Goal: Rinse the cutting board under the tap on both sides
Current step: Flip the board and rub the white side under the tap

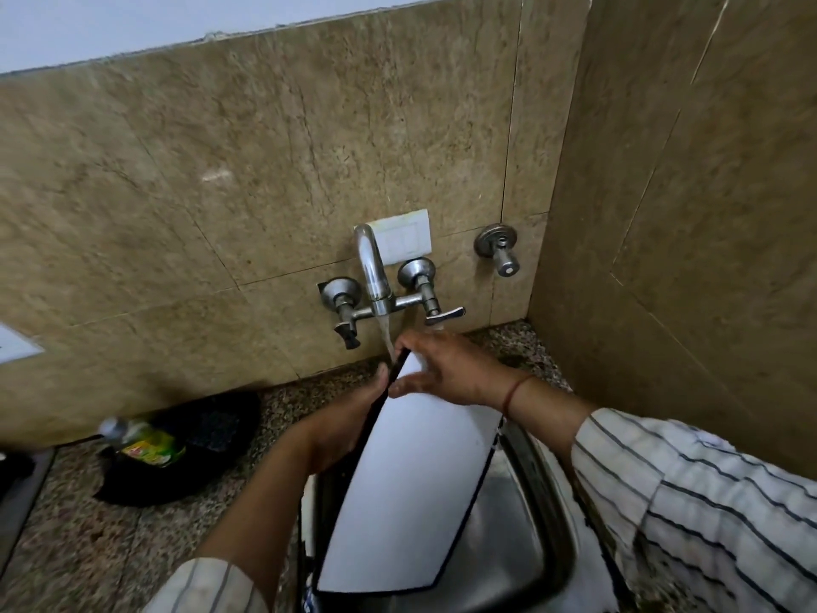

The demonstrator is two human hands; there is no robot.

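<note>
The cutting board (398, 488), white, flat and smooth with a black edge, stood tilted over the steel sink (530, 546), its top corner in the water stream from the chrome tap (373, 276). The left hand (340, 431) gripped its left edge; the right hand (442, 367) clamped the top corner. On the speckled stone counter (79, 546) lay a green-labelled bottle (146, 446) on a black cloth (194, 449).
</note>
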